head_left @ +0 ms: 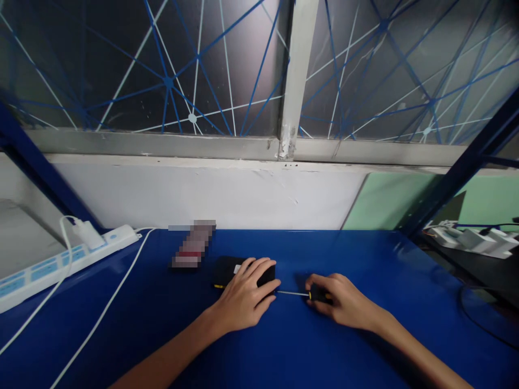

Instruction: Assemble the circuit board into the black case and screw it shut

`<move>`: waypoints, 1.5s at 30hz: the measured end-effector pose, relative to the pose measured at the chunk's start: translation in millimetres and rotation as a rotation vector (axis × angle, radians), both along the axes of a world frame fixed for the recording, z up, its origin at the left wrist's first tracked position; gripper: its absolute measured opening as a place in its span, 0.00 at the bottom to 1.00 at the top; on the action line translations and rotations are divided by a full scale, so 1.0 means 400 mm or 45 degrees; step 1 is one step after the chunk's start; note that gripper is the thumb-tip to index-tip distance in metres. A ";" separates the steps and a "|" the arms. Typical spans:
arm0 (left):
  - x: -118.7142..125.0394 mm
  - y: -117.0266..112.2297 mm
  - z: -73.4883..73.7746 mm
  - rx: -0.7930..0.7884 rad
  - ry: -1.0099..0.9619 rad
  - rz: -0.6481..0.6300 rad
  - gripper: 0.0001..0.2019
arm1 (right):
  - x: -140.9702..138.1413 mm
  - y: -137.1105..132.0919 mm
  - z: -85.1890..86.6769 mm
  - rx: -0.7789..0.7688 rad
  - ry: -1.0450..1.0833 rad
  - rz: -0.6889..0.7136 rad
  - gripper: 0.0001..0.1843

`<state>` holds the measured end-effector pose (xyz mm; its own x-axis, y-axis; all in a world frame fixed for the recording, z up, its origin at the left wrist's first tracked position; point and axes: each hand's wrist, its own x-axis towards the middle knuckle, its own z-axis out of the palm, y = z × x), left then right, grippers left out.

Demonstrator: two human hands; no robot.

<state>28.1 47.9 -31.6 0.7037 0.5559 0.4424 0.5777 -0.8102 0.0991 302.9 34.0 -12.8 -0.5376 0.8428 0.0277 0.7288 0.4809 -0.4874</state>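
Observation:
A flat black box (224,270) with a small white label and a yellow mark along its near edge lies on the blue table (284,351). My left hand (251,294) is laid across its right part, fingers bent over the top and thumb along the near right side, gripping it. In my right hand (340,300) is a screwdriver (292,293) with a black and yellow handle, my fingers wrapped round it. Its thin metal shaft points left, level with the table, and its tip is at the box's right edge beside my left thumb. Whether the tip touches is too small to tell.
Behind the box to the left lies a blurred-out oblong object (193,246). A white power strip (68,262) with a plugged-in charger (90,235) and white cables (109,302) runs along the left. Blue frame posts (450,162) rise at both sides. White adapters (474,240) stand far right.

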 end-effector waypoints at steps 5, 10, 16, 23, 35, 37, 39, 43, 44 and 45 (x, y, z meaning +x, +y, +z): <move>-0.001 0.001 -0.001 -0.023 0.023 -0.001 0.15 | 0.000 -0.001 0.019 0.040 0.040 0.061 0.14; 0.001 0.000 0.002 -0.001 0.031 -0.002 0.14 | 0.008 0.005 0.024 0.106 0.029 0.066 0.15; 0.002 0.001 -0.002 0.021 0.047 0.012 0.15 | 0.009 0.008 0.011 0.110 0.051 0.047 0.12; 0.001 0.001 0.000 0.018 0.045 -0.003 0.15 | 0.004 0.008 -0.002 0.051 0.015 0.027 0.09; 0.004 -0.003 0.004 0.021 0.042 0.003 0.14 | 0.013 0.016 -0.001 0.118 0.048 0.061 0.14; 0.003 -0.003 0.004 0.021 0.044 0.004 0.14 | 0.015 0.018 -0.007 0.126 0.045 0.050 0.15; 0.003 -0.004 0.005 0.017 0.050 0.011 0.14 | 0.015 0.018 -0.011 0.107 0.044 0.039 0.13; 0.002 -0.005 0.007 -0.011 0.062 0.023 0.14 | 0.010 0.011 -0.019 0.011 0.009 -0.025 0.09; 0.002 -0.006 0.007 -0.019 0.061 0.025 0.14 | 0.009 0.009 -0.021 -0.016 0.005 -0.036 0.09; 0.002 -0.006 0.008 -0.029 0.062 0.027 0.14 | 0.007 0.008 -0.023 -0.036 0.011 -0.039 0.08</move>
